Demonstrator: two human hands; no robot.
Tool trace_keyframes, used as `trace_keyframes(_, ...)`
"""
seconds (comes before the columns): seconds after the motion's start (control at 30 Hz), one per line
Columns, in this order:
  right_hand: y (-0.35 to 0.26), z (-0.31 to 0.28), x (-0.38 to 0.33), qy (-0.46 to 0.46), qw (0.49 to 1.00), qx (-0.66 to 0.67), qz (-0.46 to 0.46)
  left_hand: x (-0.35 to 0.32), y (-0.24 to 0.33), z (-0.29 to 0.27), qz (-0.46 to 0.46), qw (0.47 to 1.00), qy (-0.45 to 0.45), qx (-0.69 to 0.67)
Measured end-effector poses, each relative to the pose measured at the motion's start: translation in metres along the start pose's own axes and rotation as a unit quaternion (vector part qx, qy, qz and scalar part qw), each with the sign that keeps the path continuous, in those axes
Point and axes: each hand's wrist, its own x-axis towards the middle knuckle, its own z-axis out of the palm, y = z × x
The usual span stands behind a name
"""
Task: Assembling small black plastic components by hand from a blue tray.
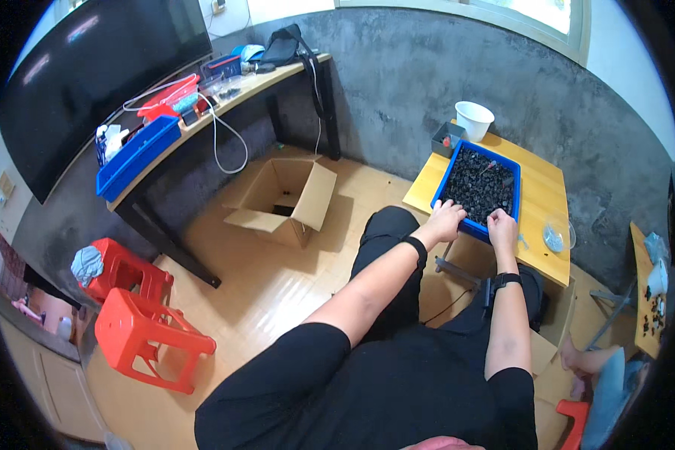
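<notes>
A blue rectangular tray (513,196) full of small black pieces (478,180) sits on the wooden table in front of me. My left hand (448,220) is at the tray's near left corner, its fingers bent and somewhat apart over the rim and the pieces. At the near right end, my right hand (502,225) has its fingertips drawn together just above the pieces. Whatever they pinch is too small to make out. A thin reddish tool (489,167) lies on the pieces toward the far side.
Behind the tray stand a white bucket (474,120) and a dark grey box (443,139). A clear container with blue contents (553,238) lies right. An open cardboard box (285,199) and red stools (146,330) stand left. Another person's leg (596,358) shows at lower right.
</notes>
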Motion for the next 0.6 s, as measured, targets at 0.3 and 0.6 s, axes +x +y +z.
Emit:
trace_keyframes(0.3, -0.004, 0.006, 0.004, -0.001, 1.0, 0.01, -0.009, 0.0, -0.01, 0.003, 0.002, 1.0, 0.018, 0.022)
trace_keyframes(0.6, -0.004, -0.003, 0.001, -0.009, 1.0, 0.001, 0.019, 0.003, 0.004, -0.007, -0.012, 0.999, -0.038, -0.004)
